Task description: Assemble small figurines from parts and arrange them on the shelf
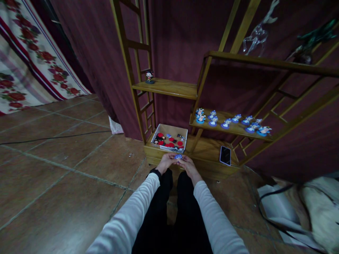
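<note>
Left hand (165,162) and right hand (188,165) pinch blue figurine (178,156); tiled floor (66,158), wooden shelf (169,88).

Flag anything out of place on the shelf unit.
A phone lies flat on the bottom board, odd beside a box of toy pieces. Nothing looks spilled or tipped. Left hand and right hand pinch a blue piece.

Open floor (66,155) left — shelf (227,128) ahead
</note>
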